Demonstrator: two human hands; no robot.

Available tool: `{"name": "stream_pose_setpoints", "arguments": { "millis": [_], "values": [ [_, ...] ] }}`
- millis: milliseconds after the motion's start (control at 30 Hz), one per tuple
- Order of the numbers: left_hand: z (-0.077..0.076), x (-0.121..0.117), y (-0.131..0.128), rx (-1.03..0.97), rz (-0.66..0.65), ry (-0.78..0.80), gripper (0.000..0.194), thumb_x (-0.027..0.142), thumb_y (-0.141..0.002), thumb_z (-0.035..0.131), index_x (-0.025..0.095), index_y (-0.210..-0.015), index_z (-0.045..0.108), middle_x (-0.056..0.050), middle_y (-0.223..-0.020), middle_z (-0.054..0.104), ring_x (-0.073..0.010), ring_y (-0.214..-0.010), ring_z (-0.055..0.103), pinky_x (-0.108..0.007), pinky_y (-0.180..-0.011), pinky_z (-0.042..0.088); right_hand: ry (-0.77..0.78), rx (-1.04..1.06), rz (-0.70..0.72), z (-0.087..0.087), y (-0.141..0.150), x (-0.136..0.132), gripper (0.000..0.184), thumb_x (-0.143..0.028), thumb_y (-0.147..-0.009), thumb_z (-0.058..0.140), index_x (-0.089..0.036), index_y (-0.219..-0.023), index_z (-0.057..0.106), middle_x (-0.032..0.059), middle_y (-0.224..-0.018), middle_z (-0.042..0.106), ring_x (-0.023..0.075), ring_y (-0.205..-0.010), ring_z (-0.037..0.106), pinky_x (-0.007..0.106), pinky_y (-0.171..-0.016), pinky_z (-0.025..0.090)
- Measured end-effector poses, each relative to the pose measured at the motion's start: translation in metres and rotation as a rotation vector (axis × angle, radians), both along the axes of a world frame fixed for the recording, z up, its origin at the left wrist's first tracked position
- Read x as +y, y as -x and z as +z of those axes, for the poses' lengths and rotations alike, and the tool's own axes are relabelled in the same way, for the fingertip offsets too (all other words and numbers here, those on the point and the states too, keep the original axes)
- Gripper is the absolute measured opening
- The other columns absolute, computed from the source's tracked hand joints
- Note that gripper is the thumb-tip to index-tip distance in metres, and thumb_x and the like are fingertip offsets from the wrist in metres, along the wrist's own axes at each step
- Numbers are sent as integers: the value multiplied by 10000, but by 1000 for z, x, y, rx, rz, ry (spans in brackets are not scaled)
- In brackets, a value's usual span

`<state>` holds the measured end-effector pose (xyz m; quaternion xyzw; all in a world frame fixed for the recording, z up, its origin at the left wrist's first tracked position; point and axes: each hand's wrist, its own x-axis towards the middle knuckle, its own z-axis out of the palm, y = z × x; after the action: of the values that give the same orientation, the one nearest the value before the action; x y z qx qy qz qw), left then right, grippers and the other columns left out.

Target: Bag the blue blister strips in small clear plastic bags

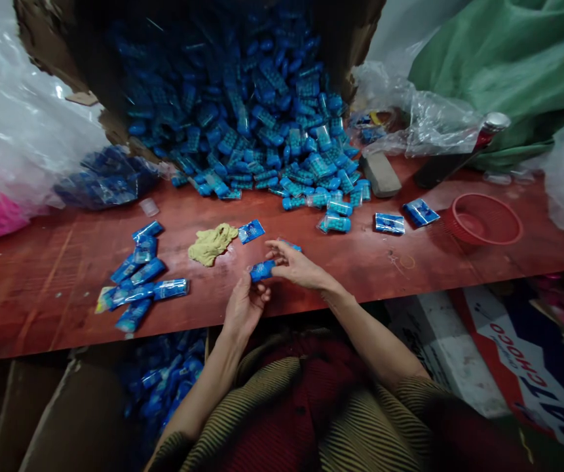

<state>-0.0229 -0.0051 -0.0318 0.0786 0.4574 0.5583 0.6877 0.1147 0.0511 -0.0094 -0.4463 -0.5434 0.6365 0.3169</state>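
Note:
Low over the front half of the table, my left hand [246, 307] grips a small blue printed packet [262, 271] between thumb and fingers. My right hand [300, 267] reaches in from the other side, its thumb at the packet's right end and its fingers apart above it. Partly hidden behind those fingers is another blue piece [290, 245]. A flat blue printed sleeve [251, 231] lies just beyond my hands, beside a crumpled yellow cloth [211, 244]. To the left, several blue-wrapped packets [147, 270] form a loose pile.
A torn cardboard box [60, 49] spills many small clear, blue-capped containers [262, 151] onto the red table [65, 262]. Rightward are a grey block [380, 175], two blue stacks [388, 223], a dark tube [446, 167] and a red basket [485, 219]. Blue packets [171, 380] fill a box below.

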Motion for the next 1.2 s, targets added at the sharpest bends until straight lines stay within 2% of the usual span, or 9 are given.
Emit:
{"name": "stream_pose_setpoints", "arguments": {
  "millis": [167,333,500,633,733,800,900,1067,1200],
  "values": [
    [3,-4,-2,217,-52,-126,367,431,-574,779,142,-709,598,19,-508,571,-108,-468,549,-201,-428,423,136,235,-56,-11,9,-13,627,-136,-662,524,-198,-1270,387,-4,-874,515,85,-575,517,228,-510,450],
    [4,-2,0,276,8,-73,359,387,-543,802,126,-665,589,16,-528,591,-88,-452,536,-189,-427,417,-193,10,-201,-20,15,-27,602,-86,-714,459,-196,-1304,404,-36,-698,469,102,-576,466,232,-569,426],
    [-3,-2,4,74,-39,19,313,404,-635,750,131,-714,617,19,-490,556,-91,-453,539,-186,-428,432,-372,-115,59,-5,-1,-23,411,-206,-873,404,-226,-1276,480,-6,-765,553,123,-655,521,271,-671,460],
    [-4,-3,6,-17,-11,105,269,388,-714,697,159,-643,572,21,-464,521,-92,-450,528,-176,-408,416,-568,-583,28,-1,-18,0,418,-295,-864,519,-203,-1270,490,85,-1060,594,216,-956,536,371,-852,426],
    [-2,-3,6,-67,-10,124,282,382,-762,653,166,-612,549,13,-455,506,-94,-455,518,-175,-400,400,-600,-1010,13,-16,-17,12,394,-265,-837,568,-200,-1224,534,134,-1091,584,279,-1009,501,425,-855,397],
    [-2,-4,6,-76,-3,134,281,377,-775,639,167,-612,548,12,-452,499,-94,-453,510,-176,-399,394,-595,-1104,17,-28,-15,15,350,-226,-833,564,-226,-1183,563,131,-1069,591,280,-998,499,419,-842,393],
    [-4,-4,6,-74,6,139,283,384,-773,640,166,-617,549,11,-461,500,-94,-459,511,-178,-405,398,-560,-928,-31,-37,-19,15,355,-220,-817,583,-234,-1171,575,115,-1087,600,260,-1012,506,416,-868,386],
    [-9,-2,4,-28,47,149,269,382,-758,657,167,-629,559,11,-469,520,-100,-467,528,-191,-426,423,-277,-105,71,-16,-43,3,407,-268,-783,623,-223,-1185,574,50,-1133,624,180,-980,574,338,-849,438],
    [-12,-3,3,-7,34,82,262,383,-742,671,158,-655,568,14,-480,540,-94,-454,531,-198,-448,453,-229,17,234,5,-52,-10,366,-283,-769,654,-242,-1132,628,21,-1049,623,162,-956,576,320,-846,439]
  ]
}}
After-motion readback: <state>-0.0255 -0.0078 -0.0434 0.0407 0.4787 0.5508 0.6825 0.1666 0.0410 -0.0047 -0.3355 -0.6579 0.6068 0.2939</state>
